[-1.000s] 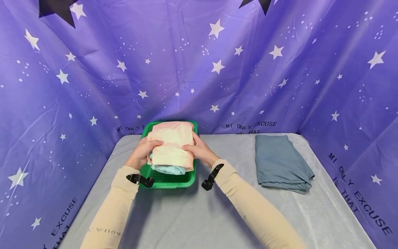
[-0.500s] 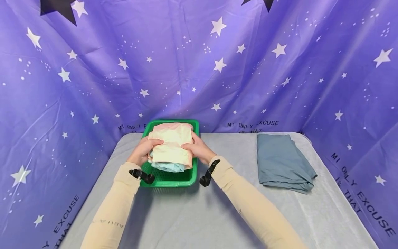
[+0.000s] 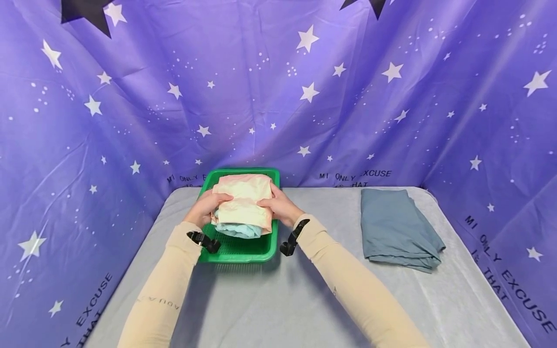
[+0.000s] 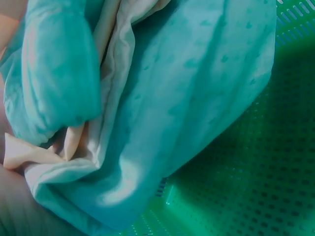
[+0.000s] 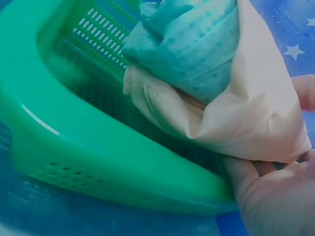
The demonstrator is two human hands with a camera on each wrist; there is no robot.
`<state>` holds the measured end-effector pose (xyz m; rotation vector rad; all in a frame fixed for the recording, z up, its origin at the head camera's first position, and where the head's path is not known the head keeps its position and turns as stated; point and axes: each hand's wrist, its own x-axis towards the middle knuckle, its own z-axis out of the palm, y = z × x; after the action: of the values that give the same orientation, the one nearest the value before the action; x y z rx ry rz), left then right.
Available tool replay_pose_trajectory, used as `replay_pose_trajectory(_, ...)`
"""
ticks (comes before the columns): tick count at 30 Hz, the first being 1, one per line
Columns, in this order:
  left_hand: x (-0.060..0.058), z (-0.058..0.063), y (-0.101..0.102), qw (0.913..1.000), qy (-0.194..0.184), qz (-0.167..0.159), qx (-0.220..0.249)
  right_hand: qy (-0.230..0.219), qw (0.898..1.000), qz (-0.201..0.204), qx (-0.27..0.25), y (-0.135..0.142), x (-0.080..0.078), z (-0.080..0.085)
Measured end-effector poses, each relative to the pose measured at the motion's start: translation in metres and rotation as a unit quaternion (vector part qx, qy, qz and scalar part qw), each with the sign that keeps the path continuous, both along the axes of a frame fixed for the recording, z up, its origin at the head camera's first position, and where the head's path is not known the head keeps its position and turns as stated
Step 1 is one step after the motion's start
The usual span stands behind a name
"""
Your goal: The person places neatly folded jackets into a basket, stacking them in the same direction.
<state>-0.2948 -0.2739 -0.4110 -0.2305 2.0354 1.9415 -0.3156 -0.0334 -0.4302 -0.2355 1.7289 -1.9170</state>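
Both hands hold a folded bundle of cloth (image 3: 243,198), pale peach-pink on the outside, over a green plastic basket (image 3: 243,257). Light teal fabric (image 3: 238,231) with small darker marks shows at the bundle's near end. My left hand (image 3: 204,207) grips the left side, its thumb on top. On the right side, my right hand (image 3: 283,205) does the same, with fingers tucked underneath. In the right wrist view the peach cloth (image 5: 256,113) wraps round the teal part (image 5: 197,49), above the basket rim (image 5: 98,137). The left wrist view shows teal cloth (image 4: 197,88) over the perforated basket floor (image 4: 231,172).
A folded grey-blue cloth (image 3: 398,229) lies at the right on the grey covered table (image 3: 278,304). Behind and at both sides hangs a purple curtain (image 3: 243,106) with white stars. Each wrist wears a black strap (image 3: 295,237).
The bundle and both hands have sunk very slightly toward the basket. Both hands keep their hold. The whole head view has shifted a little to the right.
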Motion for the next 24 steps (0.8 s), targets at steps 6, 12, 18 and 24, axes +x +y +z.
replay_pose_trajectory(6,-0.003,-0.009,-0.001,0.9997,-0.014,0.015,-0.009,-0.013,1.0,0.008,0.011,0.001,-0.001,0.0)
replay_pose_trajectory(12,0.0,-0.014,-0.001,0.9997,-0.019,0.015,-0.009,-0.007,1.0,0.009,0.025,-0.001,0.002,0.003)
replay_pose_trajectory(18,0.0,-0.017,-0.001,0.9995,-0.021,0.016,-0.016,-0.015,1.0,0.006,0.019,-0.002,0.005,0.001)
replay_pose_trajectory(24,-0.002,-0.016,0.001,0.9989,-0.031,0.028,-0.023,0.006,1.0,0.002,0.029,-0.002,0.006,0.0)
